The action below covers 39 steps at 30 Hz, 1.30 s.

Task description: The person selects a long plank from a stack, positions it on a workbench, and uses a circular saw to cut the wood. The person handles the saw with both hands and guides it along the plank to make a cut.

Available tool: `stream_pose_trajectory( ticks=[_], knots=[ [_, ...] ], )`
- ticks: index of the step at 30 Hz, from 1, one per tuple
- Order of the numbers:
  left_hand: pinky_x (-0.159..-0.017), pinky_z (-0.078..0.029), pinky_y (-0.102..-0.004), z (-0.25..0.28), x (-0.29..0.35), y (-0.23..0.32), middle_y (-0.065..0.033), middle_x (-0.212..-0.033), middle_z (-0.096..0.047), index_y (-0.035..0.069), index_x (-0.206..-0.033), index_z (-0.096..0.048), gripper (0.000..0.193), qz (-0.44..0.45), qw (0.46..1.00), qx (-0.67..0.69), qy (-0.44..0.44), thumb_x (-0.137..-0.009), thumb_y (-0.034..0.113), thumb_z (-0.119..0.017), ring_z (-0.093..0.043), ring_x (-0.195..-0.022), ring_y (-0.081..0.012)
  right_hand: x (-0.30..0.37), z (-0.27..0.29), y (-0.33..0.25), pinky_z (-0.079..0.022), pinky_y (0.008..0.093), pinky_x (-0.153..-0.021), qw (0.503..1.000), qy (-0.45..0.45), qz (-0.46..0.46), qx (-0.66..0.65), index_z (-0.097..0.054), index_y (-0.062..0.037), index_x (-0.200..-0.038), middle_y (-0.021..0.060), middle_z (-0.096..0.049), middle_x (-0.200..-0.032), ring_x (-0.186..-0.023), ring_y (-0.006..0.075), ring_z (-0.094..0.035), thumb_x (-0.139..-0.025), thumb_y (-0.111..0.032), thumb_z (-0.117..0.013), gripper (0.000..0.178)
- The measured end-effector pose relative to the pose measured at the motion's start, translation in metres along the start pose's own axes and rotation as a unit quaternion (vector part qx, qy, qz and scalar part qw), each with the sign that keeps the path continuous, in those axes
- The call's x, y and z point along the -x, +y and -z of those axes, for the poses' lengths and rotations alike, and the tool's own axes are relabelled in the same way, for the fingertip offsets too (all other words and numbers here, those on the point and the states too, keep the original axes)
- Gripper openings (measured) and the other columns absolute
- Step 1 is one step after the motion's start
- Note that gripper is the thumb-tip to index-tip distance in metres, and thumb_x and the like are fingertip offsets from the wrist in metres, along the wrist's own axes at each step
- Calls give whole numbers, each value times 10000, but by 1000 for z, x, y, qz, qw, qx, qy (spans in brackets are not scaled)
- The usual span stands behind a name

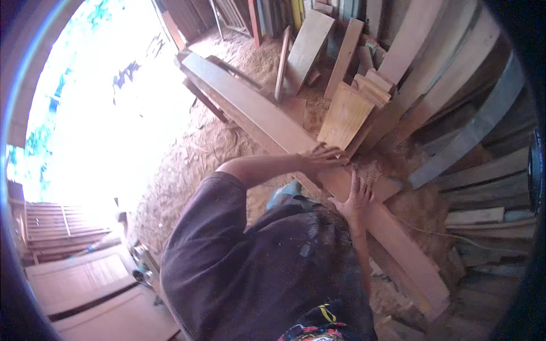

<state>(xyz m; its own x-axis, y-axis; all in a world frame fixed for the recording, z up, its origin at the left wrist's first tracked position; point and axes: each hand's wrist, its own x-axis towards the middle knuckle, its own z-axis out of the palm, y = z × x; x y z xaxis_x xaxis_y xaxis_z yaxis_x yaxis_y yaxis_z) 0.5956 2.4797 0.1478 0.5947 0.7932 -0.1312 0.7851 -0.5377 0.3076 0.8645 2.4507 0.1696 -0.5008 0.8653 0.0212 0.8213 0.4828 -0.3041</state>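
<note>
A long wooden plank [256, 108] runs slantwise from the far left to the near right in front of me. My left hand [325, 157] reaches across to it, fingers extended and slightly bent, close to the top of the plank. Just nearer and to the right, my right hand [356, 200] rests on the wood with its fingers spread and thumb apart. Between and beneath the hands is a reddish-brown wooden surface; a flat piece of wood [389, 188] sticks out past the plank's right side. Neither hand visibly grips anything.
Short boards [347, 116] lean in a pile beyond my left hand. Long planks [421, 45] stand along the right wall. Sawdust [187, 153] covers the floor. Wooden panels [79, 278] lie at lower left, beside a metal-and-dark tool [142, 273]. A thin cord [438, 232] crosses at right.
</note>
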Motion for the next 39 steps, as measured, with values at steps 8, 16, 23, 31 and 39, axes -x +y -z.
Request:
stream_pose_trajectory(
  ticks=[8,16,23,31,39],
  knots=[
    [-1175,-269,-582,8,11,4,-144,-1451,-499,169,-1601,-342,1446,56,998,16,-17,-414,727,-951,-429,-1406,-366,4,26,20,-356,587,-1152,996,-79,34,18,-312,-141,-1616,201,-497,-1478,-1371,429,-464,-585,-613,-920,1287],
    [-1149,-301,-592,2,19,5,-145,-1464,-518,157,-1578,-394,1372,27,996,27,78,-441,687,-950,-447,-1418,-367,14,28,16,-399,568,-1110,998,-54,26,10,-343,-128,-1608,207,-515,-1450,-1347,418,-481,-571,-517,-960,1268],
    [-1137,-306,-578,11,28,-6,-141,-1421,-538,167,-1521,-463,1224,37,988,69,136,-494,625,-945,-468,-1382,-365,-5,29,4,-329,606,-1170,994,-105,-36,-19,-329,-219,-1623,161,-501,-1470,-1388,401,-454,-568,-475,-975,1263],
    [-1177,-276,-605,-22,19,-23,-198,-1453,-519,136,-1548,-445,1107,-13,980,106,167,-631,539,-916,-433,-1404,-431,-9,14,15,-358,577,-1125,979,29,19,-202,-410,-169,-1570,170,-489,-1424,-1324,398,-468,-615,-476,-944,1136],
    [-1153,-299,-574,-4,14,-11,-162,-1497,-511,116,-1550,-432,1131,30,994,-28,105,-609,526,-906,-462,-1400,-366,0,1,22,-260,614,-1201,994,-47,-36,-93,-360,-214,-1628,216,-412,-1574,-1417,452,-407,-617,-545,-912,1198]
  ],
)
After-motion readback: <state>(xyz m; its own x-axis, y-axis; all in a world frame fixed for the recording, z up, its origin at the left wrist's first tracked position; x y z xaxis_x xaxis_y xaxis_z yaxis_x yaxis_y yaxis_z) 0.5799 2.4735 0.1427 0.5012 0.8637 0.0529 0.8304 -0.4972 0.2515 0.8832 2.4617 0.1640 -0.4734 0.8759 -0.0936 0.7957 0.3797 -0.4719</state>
